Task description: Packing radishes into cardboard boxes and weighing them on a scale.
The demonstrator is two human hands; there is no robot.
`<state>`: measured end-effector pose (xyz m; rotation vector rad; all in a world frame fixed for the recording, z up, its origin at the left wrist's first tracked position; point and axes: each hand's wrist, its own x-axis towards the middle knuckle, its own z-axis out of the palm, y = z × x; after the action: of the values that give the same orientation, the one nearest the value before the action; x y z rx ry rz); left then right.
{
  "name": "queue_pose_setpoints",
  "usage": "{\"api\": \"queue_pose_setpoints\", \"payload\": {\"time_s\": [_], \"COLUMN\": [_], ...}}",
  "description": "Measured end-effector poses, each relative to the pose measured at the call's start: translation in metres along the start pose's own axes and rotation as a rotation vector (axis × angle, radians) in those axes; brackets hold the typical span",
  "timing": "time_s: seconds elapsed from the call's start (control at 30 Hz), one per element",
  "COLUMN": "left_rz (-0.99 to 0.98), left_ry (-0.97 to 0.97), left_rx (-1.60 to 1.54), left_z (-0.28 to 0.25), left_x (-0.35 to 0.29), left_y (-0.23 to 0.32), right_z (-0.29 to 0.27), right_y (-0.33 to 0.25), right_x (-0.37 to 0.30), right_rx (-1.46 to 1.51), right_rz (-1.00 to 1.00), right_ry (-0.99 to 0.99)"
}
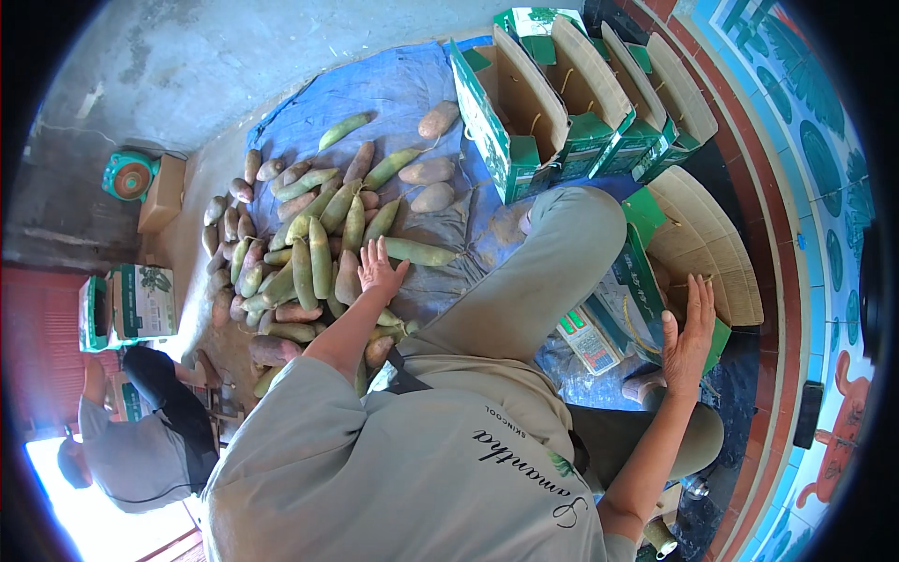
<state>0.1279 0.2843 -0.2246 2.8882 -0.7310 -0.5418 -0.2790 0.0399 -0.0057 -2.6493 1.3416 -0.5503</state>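
My left hand [379, 270] is at the right edge of a heap of long green radishes [319, 258], its fingers spread. It lies over or just above a brownish-pink root [347, 278], and whether it touches is hard to tell. Beside its fingertips a long green radish [419, 252] points to the right. My right hand [690, 342] has its fingers stretched out by the near side of an open green-and-white carton [637, 281]. The carton's brown flap [709, 245] stands up behind those fingers. Inside the carton, the contents are mostly hidden.
Several open cartons [585, 140] with cord handles stand in a row at the back right. A scale [588, 339] with a lit green display sits beside the near carton. A blue tarp [393, 75] covers the floor. At left are another person [140, 459], stacked cartons [142, 302] and a small fan [129, 176].
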Motion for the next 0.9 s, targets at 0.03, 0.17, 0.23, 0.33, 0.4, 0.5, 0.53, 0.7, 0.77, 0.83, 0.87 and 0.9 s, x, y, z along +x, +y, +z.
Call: {"api": "queue_pose_setpoints", "payload": {"time_s": [0.03,0.17,0.23,0.33,0.4,0.5,0.53,0.7,0.77,0.83,0.87,0.9], "left_rz": [-0.001,-0.034,-0.033,-0.029,0.046,0.171,0.171,0.373,0.397,0.385,0.387,0.384], "left_ry": [0.000,-0.168,-0.159,-0.145,-0.027,0.105,0.105,0.470,0.507,0.538,0.537,0.532], "left_rx": [0.000,-0.041,-0.041,-0.065,-0.125,-0.263,-0.262,-0.426,-0.409,-0.424,-0.423,-0.417], "left_z": [0.002,0.013,0.014,0.009,0.004,0.003,0.001,-0.023,-0.033,-0.040,-0.039,-0.038], "left_x": [0.002,0.006,0.004,0.001,0.000,0.010,0.013,0.030,0.033,0.031,0.032,0.033], "left_y": [-0.002,-0.010,-0.010,-0.003,0.005,0.016,0.022,0.060,0.073,0.082,0.082,0.081], "right_z": [0.000,0.004,0.004,-0.001,-0.003,-0.004,-0.004,-0.003,-0.002,0.001,0.002,0.003], "right_y": [0.001,0.003,0.000,-0.003,-0.006,-0.010,-0.010,-0.010,-0.009,-0.007,-0.006,-0.005], "right_x": [0.000,-0.001,0.000,0.001,0.002,0.003,0.003,0.003,0.003,0.002,0.002,0.001], "right_rx": [0.000,-0.033,0.007,0.061,0.089,0.174,0.230,0.298,0.295,0.221,0.221,0.203], "right_rz": [0.002,0.012,-0.004,-0.019,-0.022,-0.033,-0.038,-0.036,-0.033,-0.028,-0.026,-0.025], "right_ry": [-0.006,-0.074,-0.028,0.008,0.019,0.036,0.042,0.049,0.052,0.048,0.049,0.039]}}
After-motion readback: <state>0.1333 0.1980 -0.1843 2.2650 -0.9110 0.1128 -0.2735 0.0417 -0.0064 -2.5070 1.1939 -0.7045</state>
